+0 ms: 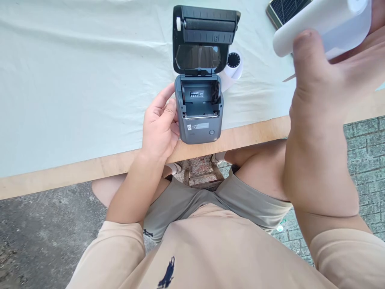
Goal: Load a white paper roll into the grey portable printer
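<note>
I count two hands of mine, one left hand (161, 124) and one right hand (327, 80), and one printer (198, 134) with one lid (179, 48), one black roller (210, 25) and one round button (212, 132). White rolls number two, one held roll (315, 26) in my grip and one standing roll (238, 69) behind the printer, against one dark gridded panel (282, 13) and one table (75, 80). Below I make it two shoes, one wooden stool (207, 185) and two dark emblems, one shirt emblem (167, 273) and one shorts emblem (148, 233).
</note>
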`<state>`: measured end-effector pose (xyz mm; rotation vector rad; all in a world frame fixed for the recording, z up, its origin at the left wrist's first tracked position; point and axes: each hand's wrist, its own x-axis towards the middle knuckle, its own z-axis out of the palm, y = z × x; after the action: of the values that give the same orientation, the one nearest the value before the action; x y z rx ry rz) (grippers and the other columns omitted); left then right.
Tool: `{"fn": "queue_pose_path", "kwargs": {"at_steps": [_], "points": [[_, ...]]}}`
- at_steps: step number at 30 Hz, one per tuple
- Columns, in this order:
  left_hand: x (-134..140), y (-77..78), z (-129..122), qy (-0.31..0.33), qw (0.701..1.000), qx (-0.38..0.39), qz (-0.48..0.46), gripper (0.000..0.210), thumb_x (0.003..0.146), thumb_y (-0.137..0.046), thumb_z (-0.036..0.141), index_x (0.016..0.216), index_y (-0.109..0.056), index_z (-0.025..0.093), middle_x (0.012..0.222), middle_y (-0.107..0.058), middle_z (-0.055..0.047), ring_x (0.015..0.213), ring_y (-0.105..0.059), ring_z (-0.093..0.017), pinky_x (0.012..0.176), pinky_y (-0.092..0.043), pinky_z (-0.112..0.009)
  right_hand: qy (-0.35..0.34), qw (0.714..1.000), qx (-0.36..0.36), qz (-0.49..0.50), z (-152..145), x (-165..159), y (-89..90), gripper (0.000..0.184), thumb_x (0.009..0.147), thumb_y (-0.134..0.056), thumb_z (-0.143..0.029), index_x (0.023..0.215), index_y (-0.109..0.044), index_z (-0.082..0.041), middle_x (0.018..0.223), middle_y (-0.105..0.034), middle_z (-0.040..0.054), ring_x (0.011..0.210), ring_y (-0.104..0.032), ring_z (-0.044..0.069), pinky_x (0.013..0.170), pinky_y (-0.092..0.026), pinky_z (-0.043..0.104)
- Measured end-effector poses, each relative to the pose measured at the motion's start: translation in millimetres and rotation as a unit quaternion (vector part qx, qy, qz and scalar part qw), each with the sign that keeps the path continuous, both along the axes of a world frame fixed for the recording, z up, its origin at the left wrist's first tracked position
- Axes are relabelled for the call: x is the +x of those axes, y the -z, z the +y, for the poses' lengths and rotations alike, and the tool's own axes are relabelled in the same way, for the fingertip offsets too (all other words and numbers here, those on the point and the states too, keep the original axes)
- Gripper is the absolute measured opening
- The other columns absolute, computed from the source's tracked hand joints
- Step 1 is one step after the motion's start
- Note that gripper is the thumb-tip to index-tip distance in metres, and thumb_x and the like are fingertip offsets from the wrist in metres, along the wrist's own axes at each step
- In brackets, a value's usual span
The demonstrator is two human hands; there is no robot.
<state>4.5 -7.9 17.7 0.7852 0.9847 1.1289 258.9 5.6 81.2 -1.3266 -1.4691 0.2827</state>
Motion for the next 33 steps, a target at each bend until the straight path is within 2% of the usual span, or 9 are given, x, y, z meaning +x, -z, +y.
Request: {"fn": "queue_pose_path", "kwargs": {"at_steps": [3,6,9,13,16,19,23,28,33], "points": [[0,2.1,0,0.002,1.0,0.008,0.004,0.026,0.094,-0.06,0.034,0.118,-0.068,0.027,0.1,-0.073,0.0,0.106,-0.072,-0.017,0.086,-0.062,-0.027,-0.049,0.993,0.103,0.002,-4,-16,-4.7,0.023,0.081,-0.075,-0.038,0.094,-0.07,-0.02,0.086,-0.055,0.0031,0.086,-0.056,0.018,0.076,-0.042,0.036],[0,4.6,1,0.005,1.0,0.017,0.003,0.026,0.095,-0.059,0.033,0.118,-0.068,0.027,0.102,-0.074,0.0,0.104,-0.072,-0.018,0.088,-0.061,-0.029,-0.097,0.992,0.076,-0.004,-10,-37,-6.3,0.023,0.084,-0.07,-0.034,0.104,-0.069,-0.022,0.098,-0.061,0.0029,0.094,-0.06,0.019,0.085,-0.046,0.037],[0,5.2,1,0.004,1.0,0.018,-0.005,0.026,0.094,-0.06,0.033,0.118,-0.068,0.027,0.103,-0.075,0.001,0.101,-0.073,-0.017,0.087,-0.061,-0.028,-0.155,0.974,0.074,-0.148,-17,-60,-2.7,0.025,0.086,-0.063,-0.023,0.11,-0.063,-0.027,0.11,-0.07,0.0014,0.103,-0.065,0.021,0.088,-0.049,0.037],[0,4.5,1,-0.004,1.0,0.013,-0.004,0.027,0.092,-0.063,0.035,0.118,-0.068,0.028,0.102,-0.075,0.002,0.106,-0.072,-0.017,0.087,-0.061,-0.026,-0.101,0.942,-0.003,-0.32,-18,-82,4.7,0.029,0.084,-0.059,-0.016,0.108,-0.056,-0.032,0.104,-0.073,-0.0008,0.094,-0.067,0.023,0.081,-0.043,0.042],[0,4.3,0,-0.004,1.0,0.01,-0.002,0.03,0.092,-0.064,0.038,0.12,-0.066,0.027,0.109,-0.074,-0.001,0.115,-0.07,-0.021,0.092,-0.06,-0.03,-0.083,0.93,-0.074,-0.35,-14,-89,5.6,0.027,0.08,-0.061,-0.017,0.102,-0.052,-0.03,0.095,-0.071,0.0002,0.088,-0.064,0.024,0.077,-0.039,0.041],[1,4.2,0,0.001,1.0,0.008,0.004,0.035,0.091,-0.063,0.042,0.122,-0.064,0.026,0.115,-0.071,-0.004,0.12,-0.067,-0.025,0.097,-0.059,-0.036,-0.083,0.925,-0.096,-0.359,-10,-89,4.8,0.024,0.078,-0.061,-0.017,0.095,-0.049,-0.028,0.089,-0.069,0.0002,0.082,-0.062,0.023,0.073,-0.037,0.04],[0,3.1,0,0.009,1.0,0.004,0.011,0.038,0.091,-0.063,0.045,0.124,-0.063,0.027,0.113,-0.071,-0.004,0.122,-0.065,-0.027,0.099,-0.058,-0.039,-0.105,0.922,-0.063,-0.367,-12,-83,7.2,0.014,0.082,-0.058,-0.017,0.087,-0.052,-0.028,0.097,-0.072,-0.0023,0.086,-0.063,0.021,0.075,-0.037,0.039],[-1,1.3,-1,0.013,1.0,0.001,0.007,0.034,0.091,-0.064,0.044,0.121,-0.064,0.028,0.11,-0.072,-0.003,0.121,-0.066,-0.026,0.098,-0.058,-0.038,-0.132,0.921,0.075,-0.359,-21,-79,14.6,0.015,0.09,-0.049,-0.02,0.078,-0.056,-0.025,0.093,-0.073,-0.0063,0.081,-0.061,0.016,0.074,-0.037,0.038],[-1,2.9,-1,0.014,1.0,0.006,0.004,0.033,0.091,-0.062,0.046,0.12,-0.065,0.03,0.102,-0.073,-0.001,0.116,-0.068,-0.024,0.09,-0.059,-0.034,-0.181,0.907,0.068,-0.374,-32,-77,23.2,0.021,0.095,-0.047,-0.021,0.075,-0.054,-0.026,0.087,-0.072,-0.0107,0.082,-0.059,0.013,0.073,-0.03,0.037]]}}
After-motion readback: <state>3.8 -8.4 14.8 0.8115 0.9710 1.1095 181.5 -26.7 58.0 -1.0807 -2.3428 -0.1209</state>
